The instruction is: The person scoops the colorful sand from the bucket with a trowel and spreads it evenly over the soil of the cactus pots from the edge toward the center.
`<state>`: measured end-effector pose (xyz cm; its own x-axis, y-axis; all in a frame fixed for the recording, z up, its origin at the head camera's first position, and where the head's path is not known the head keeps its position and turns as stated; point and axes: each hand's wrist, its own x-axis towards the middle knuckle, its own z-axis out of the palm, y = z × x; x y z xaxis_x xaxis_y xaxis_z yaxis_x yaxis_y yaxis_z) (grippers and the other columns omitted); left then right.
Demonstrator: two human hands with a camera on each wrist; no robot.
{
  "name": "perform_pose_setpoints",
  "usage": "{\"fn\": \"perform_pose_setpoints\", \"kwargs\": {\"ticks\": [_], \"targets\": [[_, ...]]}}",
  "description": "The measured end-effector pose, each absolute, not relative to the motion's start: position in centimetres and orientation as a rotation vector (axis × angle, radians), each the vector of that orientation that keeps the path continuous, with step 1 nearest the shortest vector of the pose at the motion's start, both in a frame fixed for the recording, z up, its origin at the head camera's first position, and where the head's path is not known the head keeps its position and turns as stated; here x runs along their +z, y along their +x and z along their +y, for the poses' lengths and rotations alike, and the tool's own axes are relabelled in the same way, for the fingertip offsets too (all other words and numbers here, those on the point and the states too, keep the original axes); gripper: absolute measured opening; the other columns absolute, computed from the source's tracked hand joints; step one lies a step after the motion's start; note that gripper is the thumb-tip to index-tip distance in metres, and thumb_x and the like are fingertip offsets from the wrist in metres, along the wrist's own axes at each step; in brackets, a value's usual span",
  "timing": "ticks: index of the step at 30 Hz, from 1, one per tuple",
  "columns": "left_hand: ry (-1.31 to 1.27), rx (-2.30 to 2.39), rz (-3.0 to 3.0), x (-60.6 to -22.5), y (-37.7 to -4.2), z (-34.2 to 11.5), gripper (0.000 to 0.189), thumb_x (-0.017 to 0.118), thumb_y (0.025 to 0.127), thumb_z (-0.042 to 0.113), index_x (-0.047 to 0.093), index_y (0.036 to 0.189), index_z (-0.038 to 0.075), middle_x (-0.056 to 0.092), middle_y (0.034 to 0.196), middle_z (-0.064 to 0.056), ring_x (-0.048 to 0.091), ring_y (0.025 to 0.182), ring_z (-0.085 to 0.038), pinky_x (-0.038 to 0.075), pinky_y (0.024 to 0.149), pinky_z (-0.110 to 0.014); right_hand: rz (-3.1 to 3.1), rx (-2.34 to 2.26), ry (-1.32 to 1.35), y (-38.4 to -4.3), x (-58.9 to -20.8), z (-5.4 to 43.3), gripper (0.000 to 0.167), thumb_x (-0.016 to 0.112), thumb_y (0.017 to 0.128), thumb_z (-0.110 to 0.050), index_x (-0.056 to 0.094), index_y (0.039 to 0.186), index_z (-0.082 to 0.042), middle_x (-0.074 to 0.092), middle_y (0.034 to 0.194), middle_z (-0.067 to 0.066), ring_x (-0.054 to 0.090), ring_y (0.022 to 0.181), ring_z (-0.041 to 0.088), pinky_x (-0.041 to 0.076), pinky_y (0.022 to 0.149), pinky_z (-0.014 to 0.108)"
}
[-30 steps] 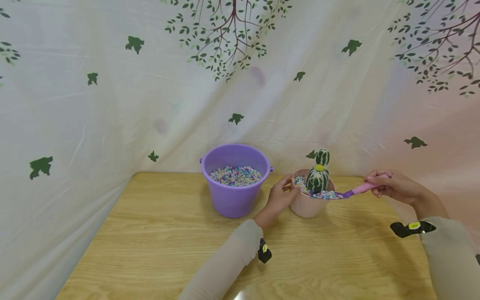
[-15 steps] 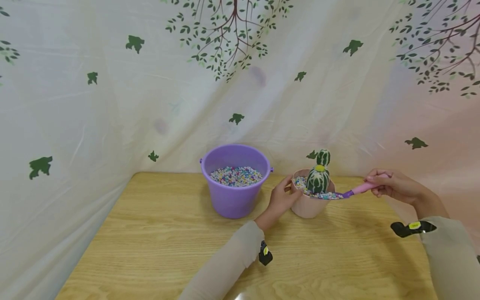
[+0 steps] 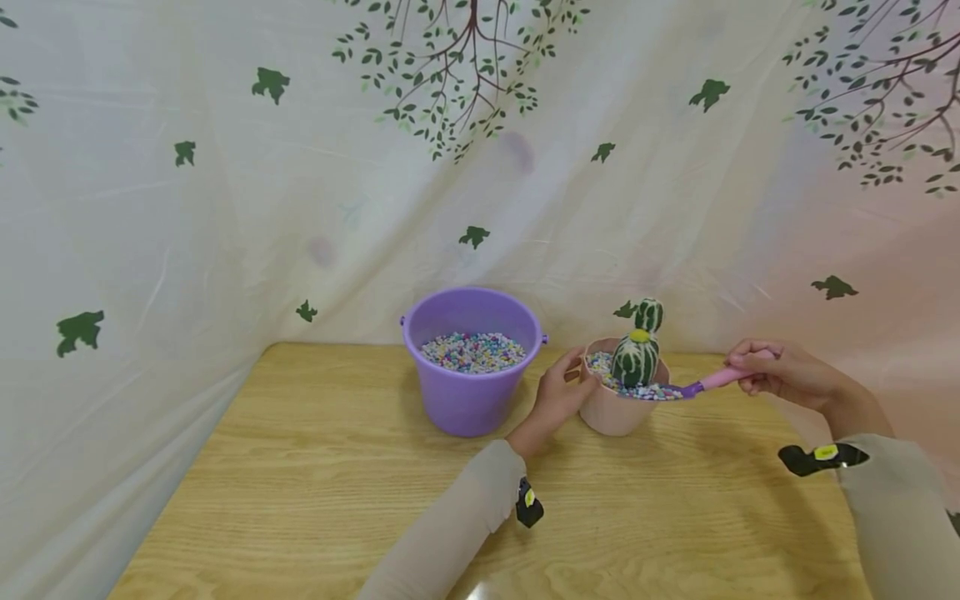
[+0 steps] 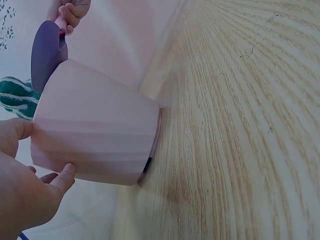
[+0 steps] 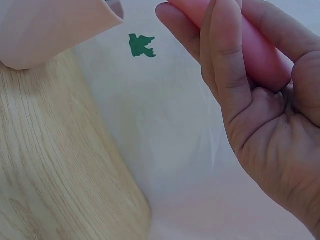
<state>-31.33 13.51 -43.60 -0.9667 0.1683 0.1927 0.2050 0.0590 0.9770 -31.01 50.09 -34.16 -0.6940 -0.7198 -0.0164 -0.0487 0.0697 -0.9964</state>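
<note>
A pale pink flower pot point(image 3: 617, 412) stands on the table, holding small multicoloured beads point(image 3: 602, 364) and a striped green toy cactus point(image 3: 636, 361) with a yellow band. My left hand point(image 3: 558, 390) grips the pot at its left side, fingers at the rim and thumb on the outer wall. With my right hand point(image 3: 787, 372) I hold a small trowel by its pink handle point(image 3: 726, 377). Its purple blade point(image 4: 46, 55) lies over the pot's front right rim, bearing beads close against the cactus. The right wrist view shows the fingers curled round the handle point(image 5: 260, 60).
Left of the pot stands a purple bucket point(image 3: 468, 400) partly filled with the same beads. The wooden table point(image 3: 337, 500) ends at a pale curtain point(image 3: 337, 192) printed with leaves and branches, hanging right behind both containers.
The trowel and my right hand have shifted very slightly left, and the beads on the blade sit lower and more spread out. My left hand stays on the pot.
</note>
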Motion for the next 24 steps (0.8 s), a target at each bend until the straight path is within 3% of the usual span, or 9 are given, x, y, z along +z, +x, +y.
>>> {"fn": "perform_pose_setpoints", "kwargs": {"ticks": [6, 13, 17, 24], "targets": [[-0.441, -2.054, -2.264, -43.85, -31.42, 13.53, 0.058, 0.069, 0.091, 0.019, 0.054, 0.147, 0.009, 0.063, 0.139, -0.019, 0.065, 0.124, -0.032, 0.058, 0.099, -0.029, 1.880, -1.666, -0.718, -30.95, -34.56, 50.40, 0.045, 0.023, 0.107, 0.008, 0.064, 0.118, -0.005, 0.074, 0.099, -0.002, 0.070, 0.085, 0.004, 0.061, 0.074, 0.018], [-0.430, -2.130, -2.242, -43.76, -31.35, 13.54, 0.060, 0.071, 0.092, 0.017, 0.053, 0.148, 0.009, 0.062, 0.141, -0.019, 0.062, 0.127, -0.036, 0.056, 0.105, -0.040, 1.802, -1.674, -0.806, -31.11, -34.84, 50.81, 0.045, 0.025, 0.104, 0.014, 0.062, 0.125, -0.003, 0.074, 0.107, 0.001, 0.071, 0.092, 0.007, 0.062, 0.081, 0.021], [-0.428, -2.120, -2.238, -43.79, -31.50, 13.57, 0.060, 0.071, 0.091, 0.017, 0.053, 0.148, 0.008, 0.062, 0.140, -0.019, 0.064, 0.126, -0.036, 0.057, 0.103, -0.037, 1.727, -1.681, -0.857, -31.13, -34.73, 50.93, 0.044, 0.026, 0.103, 0.016, 0.057, 0.130, 0.002, 0.074, 0.115, 0.004, 0.072, 0.098, 0.009, 0.062, 0.086, 0.024], [-0.436, -2.121, -2.236, -43.94, -31.69, 13.62, 0.059, 0.070, 0.092, 0.017, 0.053, 0.148, 0.009, 0.062, 0.140, -0.019, 0.064, 0.125, -0.033, 0.058, 0.101, -0.032, 1.740, -1.672, -0.868, -31.22, -34.64, 50.97, 0.044, 0.025, 0.104, 0.014, 0.058, 0.130, 0.000, 0.074, 0.113, 0.002, 0.071, 0.097, 0.008, 0.062, 0.083, 0.022]]}}
